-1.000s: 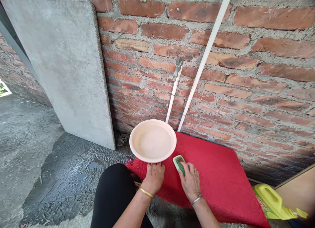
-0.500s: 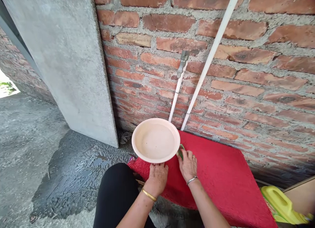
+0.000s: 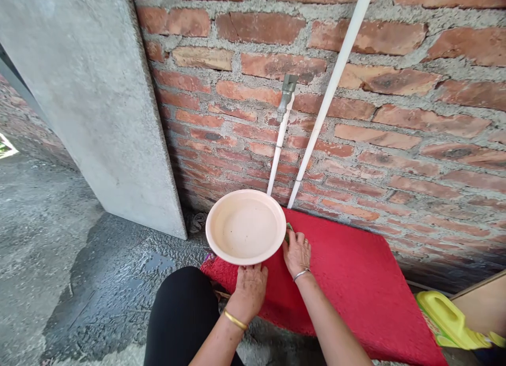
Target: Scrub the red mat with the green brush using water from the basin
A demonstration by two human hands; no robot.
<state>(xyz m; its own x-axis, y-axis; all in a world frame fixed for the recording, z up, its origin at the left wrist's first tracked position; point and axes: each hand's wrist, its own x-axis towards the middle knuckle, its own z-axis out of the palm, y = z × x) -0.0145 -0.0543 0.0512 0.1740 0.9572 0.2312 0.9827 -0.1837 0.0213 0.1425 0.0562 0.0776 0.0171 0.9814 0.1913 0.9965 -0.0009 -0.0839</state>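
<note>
A pale pink basin [image 3: 247, 229] stands on the left end of a red cloth-like cover [image 3: 348, 281], its rim tipped slightly toward me. A few dark specks show inside it. My left hand [image 3: 252, 288], with a gold bangle, grips the basin at its near side; the fingertips are hidden beneath the rim. On the basin's right outer side, my right hand [image 3: 297, 252], wearing a silver bracelet and a ring, is closed on a green scouring pad [image 3: 289, 229]. Only a small edge of the pad shows past the fingers.
Behind the basin rises a brick wall [image 3: 256, 134] with two white pipes; a grey tap [image 3: 286, 96] tops the shorter one. A concrete slab [image 3: 98, 102] leans at the left above wet floor [image 3: 130, 271]. A yellow jug [image 3: 446, 318] stands at the lower right.
The view has shifted a little, so the surroundings sit further left. My right hand has slid slightly along the basin's side, covering more of the green pad. My left hand keeps its place.
</note>
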